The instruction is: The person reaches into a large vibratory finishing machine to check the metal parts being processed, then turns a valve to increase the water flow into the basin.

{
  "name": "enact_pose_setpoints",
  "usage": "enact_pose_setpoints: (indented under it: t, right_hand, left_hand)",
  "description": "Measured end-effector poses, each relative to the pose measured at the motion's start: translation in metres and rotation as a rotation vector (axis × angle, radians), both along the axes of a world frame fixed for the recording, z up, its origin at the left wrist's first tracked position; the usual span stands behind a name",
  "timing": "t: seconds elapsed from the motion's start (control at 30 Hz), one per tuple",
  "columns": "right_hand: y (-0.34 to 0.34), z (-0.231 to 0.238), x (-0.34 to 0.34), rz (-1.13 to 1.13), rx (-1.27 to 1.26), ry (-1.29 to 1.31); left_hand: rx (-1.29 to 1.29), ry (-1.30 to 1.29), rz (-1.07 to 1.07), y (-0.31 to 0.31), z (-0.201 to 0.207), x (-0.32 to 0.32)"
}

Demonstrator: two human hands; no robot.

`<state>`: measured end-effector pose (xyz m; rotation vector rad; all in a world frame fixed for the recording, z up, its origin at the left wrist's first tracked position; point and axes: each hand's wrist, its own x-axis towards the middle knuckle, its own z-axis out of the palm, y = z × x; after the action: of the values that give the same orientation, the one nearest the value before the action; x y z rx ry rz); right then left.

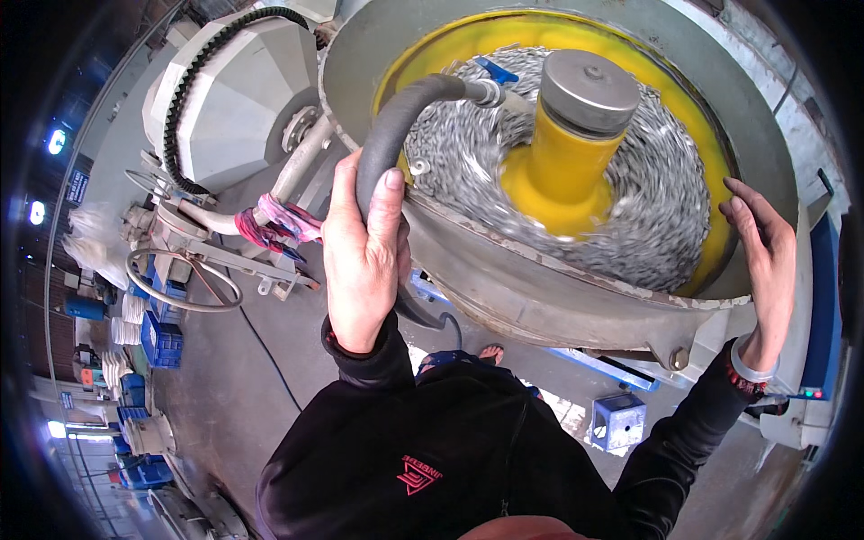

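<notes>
My left hand (364, 247) is closed around a thick grey hose (382, 135). The hose arches over the rim of a large round machine bowl (540, 279) and ends in a valve with a blue lever (497, 70). Inside the yellow-lined bowl lies a ring of many small grey-white pieces (657, 180), blurred as if moving. A yellow centre column (571, 157) with a metal cap (589, 85) rises from their midst. My right hand (763, 247) is at the bowl's right side, fingers stretched and partly apart, reaching over the rim with nothing visible in them.
A pale many-sided drum (229, 99) stands left of the bowl, with a pink cloth (270, 223) tied on its pipe. Blue crates (162, 342) and stacked white goods line the far left floor. A blue stool (618, 421) sits below the bowl. A dark cable (270, 360) crosses the floor.
</notes>
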<state>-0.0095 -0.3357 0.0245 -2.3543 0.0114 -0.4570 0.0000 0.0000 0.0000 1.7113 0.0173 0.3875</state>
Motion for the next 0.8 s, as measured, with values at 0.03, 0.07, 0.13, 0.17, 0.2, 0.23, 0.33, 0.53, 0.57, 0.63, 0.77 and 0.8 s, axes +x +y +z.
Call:
enact_pose_setpoints:
  t: [0.03,0.07,0.13,0.17,0.2,0.23,0.33,0.53,0.57,0.63,0.77,0.8]
  right_hand:
    - [0.001,0.000,0.000,0.001,-0.009,0.011]
    - [0.001,0.000,0.000,0.002,-0.019,0.021]
    - [0.001,0.001,0.000,0.013,-0.022,0.014]
    - [0.001,0.001,0.000,0.020,-0.023,0.011]
    - [0.000,0.002,0.000,0.012,-0.032,0.009]
    - [0.000,0.002,-0.001,0.005,-0.040,0.007]
    - [-0.006,-0.001,-0.001,0.007,-0.067,-0.002]
    - [-0.002,0.000,-0.001,0.028,-0.028,-0.009]
    - [-0.003,-0.001,0.000,0.042,-0.034,-0.007]
    - [-0.004,0.000,0.001,0.025,-0.026,0.018]
    - [-0.007,-0.001,-0.001,0.018,-0.020,-0.002]
    - [-0.007,0.000,-0.001,0.025,-0.026,0.003]
  left_hand:
    - [-0.012,0.015,-0.004,0.001,0.001,0.000]
    - [-0.023,0.031,-0.008,0.002,0.002,0.001]
    - [-0.051,0.027,-0.017,0.002,0.002,-0.002]
    - [-0.065,0.024,-0.021,0.002,0.002,-0.003]
    - [-0.051,0.012,-0.013,0.000,0.001,-0.003]
    - [-0.037,-0.001,-0.004,-0.002,0.001,-0.003]
    - [0.007,-0.012,0.014,-0.005,0.003,-0.003]
    - [0.011,0.007,0.056,-0.007,0.003,-0.002]
    - [0.012,0.009,0.055,-0.005,0.001,-0.003]
    - [-0.001,0.024,0.047,-0.005,0.002,-0.003]
    - [0.004,0.013,0.044,-0.009,0.002,-0.003]
    - [0.013,0.016,0.054,-0.010,0.003,-0.004]
